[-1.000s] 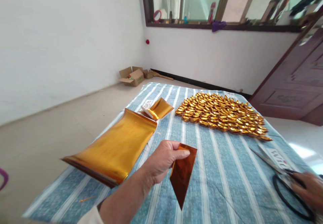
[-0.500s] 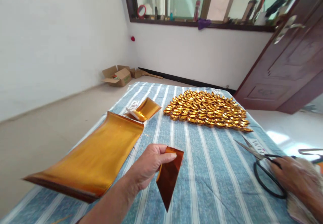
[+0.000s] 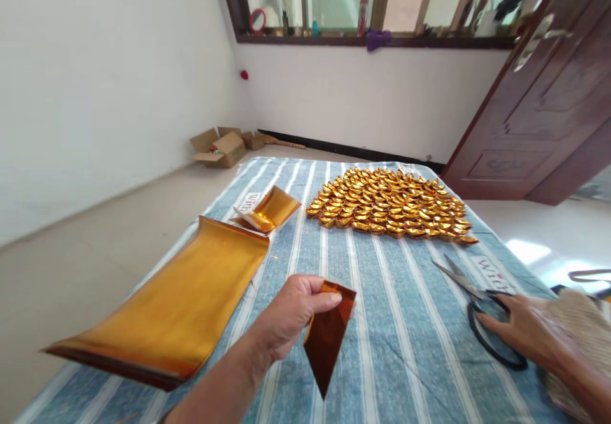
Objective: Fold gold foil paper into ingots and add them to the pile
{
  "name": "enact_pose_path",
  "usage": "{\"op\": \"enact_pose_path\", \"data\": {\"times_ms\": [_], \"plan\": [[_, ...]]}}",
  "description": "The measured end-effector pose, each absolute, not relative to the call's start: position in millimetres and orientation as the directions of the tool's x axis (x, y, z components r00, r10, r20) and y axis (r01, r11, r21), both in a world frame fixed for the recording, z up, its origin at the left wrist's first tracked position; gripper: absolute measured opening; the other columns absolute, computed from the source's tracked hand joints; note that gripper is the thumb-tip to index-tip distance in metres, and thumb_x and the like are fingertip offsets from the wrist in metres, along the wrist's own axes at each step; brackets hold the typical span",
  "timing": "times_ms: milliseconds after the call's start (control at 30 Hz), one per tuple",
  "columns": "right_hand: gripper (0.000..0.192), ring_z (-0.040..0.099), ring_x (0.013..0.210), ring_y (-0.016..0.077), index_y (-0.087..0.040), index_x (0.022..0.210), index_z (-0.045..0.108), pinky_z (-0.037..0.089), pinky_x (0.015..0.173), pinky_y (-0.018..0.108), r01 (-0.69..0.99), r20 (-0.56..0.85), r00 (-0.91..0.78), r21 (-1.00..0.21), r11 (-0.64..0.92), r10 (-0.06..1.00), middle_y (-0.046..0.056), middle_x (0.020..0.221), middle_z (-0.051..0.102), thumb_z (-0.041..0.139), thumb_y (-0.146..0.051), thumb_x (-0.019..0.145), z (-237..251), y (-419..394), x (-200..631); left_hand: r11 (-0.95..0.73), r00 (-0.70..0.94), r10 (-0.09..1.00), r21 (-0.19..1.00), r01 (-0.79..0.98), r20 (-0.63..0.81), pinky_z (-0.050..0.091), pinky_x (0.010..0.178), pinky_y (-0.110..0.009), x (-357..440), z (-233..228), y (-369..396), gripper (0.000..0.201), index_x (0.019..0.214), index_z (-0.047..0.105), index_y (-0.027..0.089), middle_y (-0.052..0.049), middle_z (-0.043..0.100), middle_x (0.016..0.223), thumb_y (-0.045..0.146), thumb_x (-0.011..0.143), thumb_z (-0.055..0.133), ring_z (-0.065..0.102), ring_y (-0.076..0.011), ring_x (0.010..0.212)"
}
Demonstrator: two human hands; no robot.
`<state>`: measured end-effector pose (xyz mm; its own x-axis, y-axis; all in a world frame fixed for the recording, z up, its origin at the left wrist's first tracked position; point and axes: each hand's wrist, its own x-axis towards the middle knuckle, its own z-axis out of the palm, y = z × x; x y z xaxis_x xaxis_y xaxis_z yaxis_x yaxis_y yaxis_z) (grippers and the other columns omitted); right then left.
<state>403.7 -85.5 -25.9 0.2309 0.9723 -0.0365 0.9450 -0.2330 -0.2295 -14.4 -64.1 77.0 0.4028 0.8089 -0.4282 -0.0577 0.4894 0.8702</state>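
My left hand (image 3: 298,312) pinches a folded piece of shiny copper-gold foil paper (image 3: 329,341) between thumb and fingers. The foil hangs above the striped cloth, its pointed end downward. At the right, my right hand (image 3: 525,325) is on the black handles of a pair of scissors (image 3: 477,293), with the thumb across one loop. The blades are parted and point away to the left, low over the cloth. Left of my left hand lies a stack of large gold foil sheets (image 3: 181,303) with curled edges. Beyond it rests a smaller stack of gold foil (image 3: 274,209).
Many folded gold foil ingots (image 3: 391,204) stand in tight rows on the far part of the blue striped cloth (image 3: 382,296). An open cardboard box (image 3: 229,150) is on the floor behind. A brown door (image 3: 520,112) stands at the right, and a windowsill (image 3: 324,41) holds bottles.
My right hand and the scissors have shifted a little left across the cloth, and the thumb now reaches over a loop. My left hand keeps its pinch on the foil. The view has moved slightly.
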Motion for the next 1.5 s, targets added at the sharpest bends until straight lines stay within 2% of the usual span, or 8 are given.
{"op": "enact_pose_path", "data": {"times_ms": [167,433,533,667,833,1033,1167,1500], "plan": [[0.045,0.066,0.087,0.0364,-0.015,0.091,0.072,0.050,0.073,0.044,0.930,-0.127,0.221,-0.270,-0.248,0.967,0.018,0.098,0.070,0.060,-0.052,0.069,-8,-86,407,0.485,0.416,0.809,0.871,-0.073,-0.415,0.048,0.067,-0.026,-14,80,-68,0.024,0.079,0.073,0.009,-0.011,0.074,0.077,0.028,0.064,0.072,0.066,-0.0169,0.067],[0.032,0.068,0.088,0.0355,-0.024,0.083,0.071,0.055,0.076,0.045,0.702,-0.172,0.236,-0.651,-0.290,0.956,0.012,0.091,0.074,0.076,-0.046,0.060,59,-98,371,0.489,0.412,0.806,0.870,-0.057,-0.426,0.047,0.068,-0.026,-14,87,-70,0.024,0.077,0.073,0.010,-0.010,0.074,0.076,0.028,0.063,0.072,0.065,-0.0166,0.067],[0.030,0.065,0.099,0.0325,-0.024,0.092,0.069,0.053,0.084,0.040,0.483,-0.132,0.066,-0.863,-0.148,0.989,0.010,0.098,0.072,0.072,-0.038,0.065,57,-105,334,0.496,0.403,0.803,0.867,-0.046,-0.438,0.048,0.069,-0.027,-13,85,-69,0.023,0.078,0.073,0.009,-0.011,0.074,0.078,0.027,0.063,0.072,0.066,-0.0176,0.068],[0.027,0.065,0.081,0.0242,-0.018,0.086,0.066,0.052,0.073,0.033,0.297,-0.215,-0.238,-0.945,-0.140,0.947,0.007,0.083,0.069,0.067,-0.035,0.065,38,-114,279,0.504,0.437,0.786,0.862,-0.046,-0.436,0.048,0.069,-0.027,-12,84,-68,0.023,0.079,0.074,0.009,-0.012,0.074,0.079,0.026,0.063,0.072,0.066,-0.0185,0.069],[0.017,0.060,0.066,0.0159,-0.017,0.074,0.058,0.046,0.061,0.026,0.166,-0.323,-0.441,-0.946,-0.278,0.837,0.001,0.067,0.062,0.068,-0.027,0.065,19,-125,238,0.517,0.486,0.760,0.855,-0.048,-0.432,0.049,0.068,-0.027,-16,91,-70,0.020,0.076,0.074,0.009,-0.011,0.073,0.075,0.025,0.063,0.073,0.066,-0.0181,0.067],[0.049,0.055,0.049,0.0130,-0.019,0.071,0.049,0.047,0.052,0.026,-0.038,-0.306,-0.565,-0.918,-0.395,0.766,-0.005,0.053,0.048,0.078,-0.055,0.054,9,-136,224,0.564,0.525,0.717,0.824,-0.049,-0.459,0.050,0.070,-0.028,-25,95,-72,0.021,0.077,0.075,0.010,-0.010,0.074,0.076,0.024,0.062,0.074,0.067,-0.0192,0.068],[0.061,0.049,0.049,0.0121,-0.020,0.072,0.048,0.049,0.058,0.030,0.049,-0.324,-0.542,-0.934,-0.355,0.775,-0.005,0.050,0.045,0.068,-0.075,0.056,17,-135,220,0.565,0.510,0.714,0.825,-0.014,-0.480,0.051,0.072,-0.031,-30,94,-72,0.025,0.079,0.075,0.009,-0.012,0.074,0.078,0.025,0.061,0.074,0.068,-0.0227,0.072],[0.077,0.042,0.062,0.0133,-0.016,0.081,0.056,0.039,0.058,0.026,0.247,-0.362,-0.567,-0.932,-0.266,0.740,0.002,0.068,0.052,0.055,-0.088,0.053,36,-126,226,0.555,0.430,0.749,0.832,0.011,-0.505,0.050,0.064,-0.032,-36,96,-70,0.018,0.067,0.071,0.010,-0.010,0.072,0.070,0.024,0.056,0.074,0.067,-0.0223,0.065]]}}
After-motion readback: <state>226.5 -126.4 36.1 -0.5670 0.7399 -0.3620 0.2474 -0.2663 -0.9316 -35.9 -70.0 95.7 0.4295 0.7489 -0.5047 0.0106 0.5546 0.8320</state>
